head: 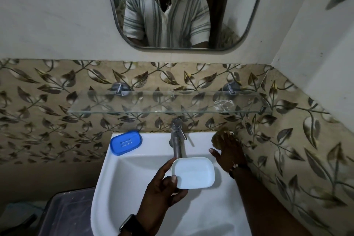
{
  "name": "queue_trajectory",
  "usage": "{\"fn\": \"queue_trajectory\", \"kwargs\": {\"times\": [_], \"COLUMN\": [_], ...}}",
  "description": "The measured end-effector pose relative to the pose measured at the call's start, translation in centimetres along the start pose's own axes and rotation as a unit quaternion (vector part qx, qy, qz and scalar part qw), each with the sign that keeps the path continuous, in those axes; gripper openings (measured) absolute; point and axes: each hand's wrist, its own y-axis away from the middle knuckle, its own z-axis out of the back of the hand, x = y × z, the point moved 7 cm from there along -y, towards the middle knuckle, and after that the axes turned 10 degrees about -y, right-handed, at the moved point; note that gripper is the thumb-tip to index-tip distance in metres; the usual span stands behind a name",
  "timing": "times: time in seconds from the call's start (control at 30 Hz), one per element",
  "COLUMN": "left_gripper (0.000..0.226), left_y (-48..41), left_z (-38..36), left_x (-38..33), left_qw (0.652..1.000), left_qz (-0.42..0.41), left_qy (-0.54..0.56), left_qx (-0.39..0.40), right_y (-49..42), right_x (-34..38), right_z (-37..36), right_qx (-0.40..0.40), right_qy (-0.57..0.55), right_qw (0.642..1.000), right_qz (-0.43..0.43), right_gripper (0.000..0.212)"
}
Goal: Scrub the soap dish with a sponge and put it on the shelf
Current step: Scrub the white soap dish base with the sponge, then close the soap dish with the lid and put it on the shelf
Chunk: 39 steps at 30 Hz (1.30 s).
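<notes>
My left hand (162, 188) grips a white soap dish tray (193, 173) by its left edge, holding it level over the sink basin just below the tap. The blue slotted part of the soap dish (126, 142) lies on the sink's back left corner. My right hand (228, 151) reaches to the sink's back right corner, fingers over a brownish sponge (217, 138) that is mostly hidden beneath them. Whether the fingers have closed on it is unclear. A glass shelf (134, 108) runs along the wall above the tap.
A steel tap (177, 140) stands at the back middle of the white sink (118, 178). A clear wrapper (223, 104) lies on the shelf's right end. A mirror (76, 15) hangs above. A grey plastic tub (67, 214) sits lower left. The tiled wall is close on the right.
</notes>
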Motion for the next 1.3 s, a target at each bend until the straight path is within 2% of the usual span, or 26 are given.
{"fn": "queue_trajectory", "kwargs": {"times": [0.13, 0.37, 0.53, 0.83, 1.13, 1.3], "left_gripper": [0.056, 0.044, 0.050, 0.051, 0.044, 0.045], "left_y": [1.0, 2.3, 4.0, 8.1, 12.0, 13.0], "left_z": [0.5, 1.5, 3.2, 8.4, 15.4, 17.5], "left_x": [0.1, -0.7, -2.3, -2.8, -3.2, -2.9], "left_qw": [1.000, 0.999, 0.998, 0.996, 0.988, 0.986], "left_qz": [-0.005, -0.014, -0.036, -0.051, -0.064, -0.069], "left_qy": [0.011, 0.051, 0.060, 0.068, 0.089, 0.081], "left_qx": [0.011, 0.009, -0.008, -0.029, -0.105, -0.131], "right_y": [1.6, 5.6, 7.2, 8.5, 8.3, 7.5], "right_x": [0.5, 4.2, 9.0, 20.9, 30.1, 33.4], "right_z": [2.4, 7.1, 8.9, 7.5, 3.7, 1.4], "right_qx": [-0.038, -0.159, -0.199, -0.159, -0.114, -0.097], "right_qy": [-0.010, -0.029, -0.025, 0.013, -0.003, -0.022], "right_qw": [0.999, 0.986, 0.976, 0.963, 0.952, 0.945], "right_qz": [-0.013, 0.049, 0.087, 0.218, 0.285, 0.313], "right_gripper": [0.073, 0.078, 0.072, 0.068, 0.072, 0.065]}}
